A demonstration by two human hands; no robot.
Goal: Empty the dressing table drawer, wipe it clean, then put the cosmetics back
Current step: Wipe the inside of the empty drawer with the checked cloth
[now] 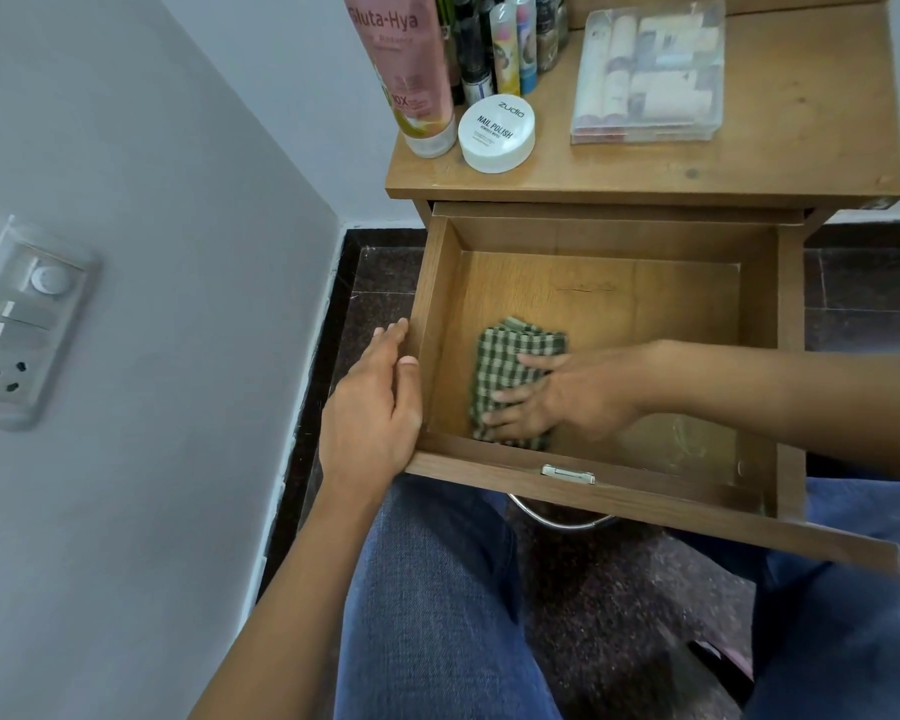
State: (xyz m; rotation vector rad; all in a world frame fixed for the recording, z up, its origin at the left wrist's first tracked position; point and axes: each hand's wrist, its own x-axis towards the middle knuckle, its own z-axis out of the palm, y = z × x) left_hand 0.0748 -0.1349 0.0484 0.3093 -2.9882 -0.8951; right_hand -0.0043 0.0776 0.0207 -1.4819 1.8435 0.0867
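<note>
The wooden drawer point(598, 231) is pulled out, and its bottom holds only a green checked cloth point(505, 361). My right hand point(557, 397) presses flat on the cloth near the drawer's front left corner, fingers spread. My left hand point(375, 407) rests against the outside of the drawer's left wall, thumb over its rim. The cosmetics stand on the table top point(749, 163): a pink Gluta-Hya tube point(406, 70), a white round nail polish remover tub point(496, 132), several slim bottles point(500, 39) and a clear flat case point(650, 75).
A grey wall with a switch and socket plate point(17, 324) is close on the left. Dark floor shows beside the table. My knees in blue jeans are under the drawer front, where a metal handle point(562, 519) hangs.
</note>
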